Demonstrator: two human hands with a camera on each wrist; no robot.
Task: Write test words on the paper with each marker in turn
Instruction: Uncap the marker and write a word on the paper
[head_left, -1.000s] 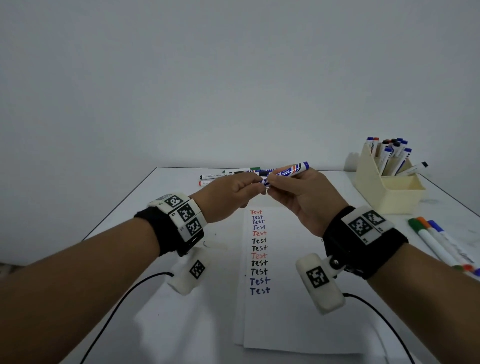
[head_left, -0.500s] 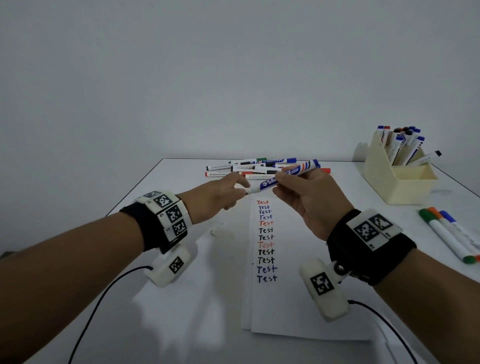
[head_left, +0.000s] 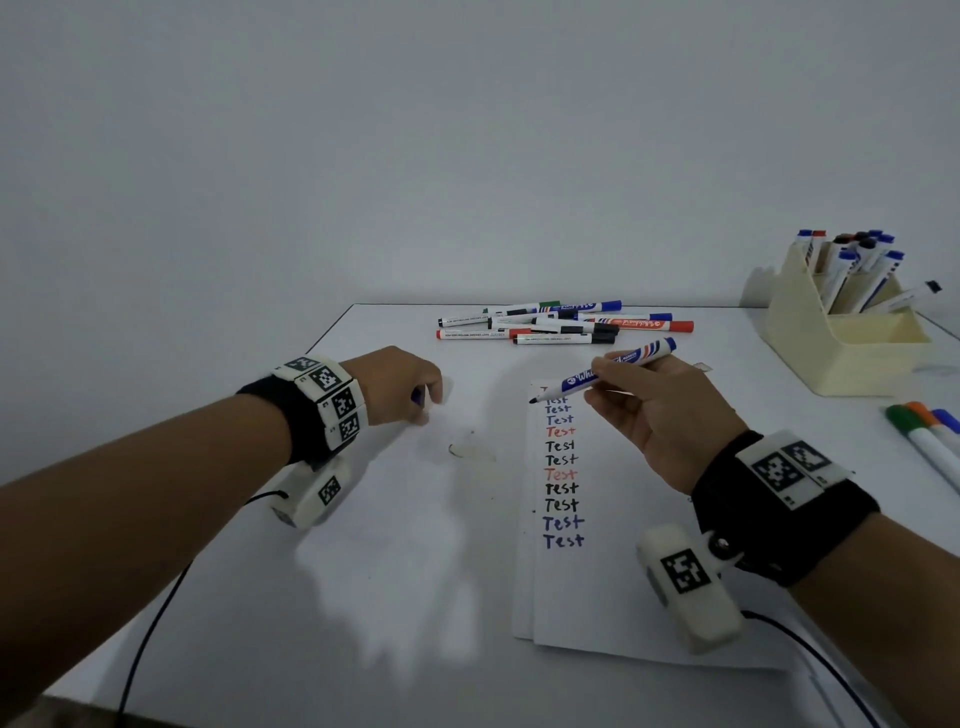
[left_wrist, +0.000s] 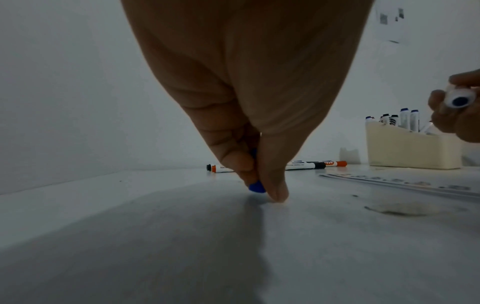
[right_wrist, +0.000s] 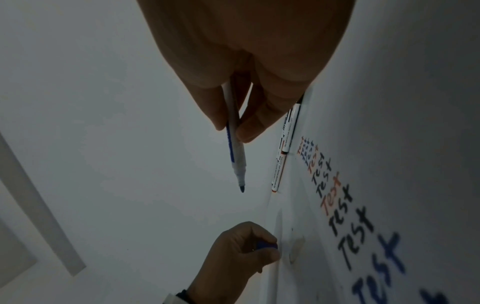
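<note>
My right hand (head_left: 631, 395) pinches an uncapped blue marker (head_left: 582, 376) above the white paper (head_left: 613, 582), its tip (head_left: 533, 400) pointing left near the top of a column of "Test" words (head_left: 561, 467). In the right wrist view the same marker (right_wrist: 235, 142) hangs clear of the sheet. My left hand (head_left: 410, 387) rests on the table left of the paper, pinching the blue cap (left_wrist: 256, 186) against the tabletop; the cap (right_wrist: 266, 245) also shows between its fingers in the right wrist view.
Several capped markers (head_left: 561, 327) lie in a loose pile at the table's far edge. A cream holder (head_left: 852, 338) with several upright markers stands at the back right. Green, orange and blue markers (head_left: 924, 441) lie at the right edge. A faint smudge (head_left: 470, 451) marks the table.
The hands have separated: my left hand moved left and down to the table with the blue cap. My right hand carried the uncapped marker toward the paper.
</note>
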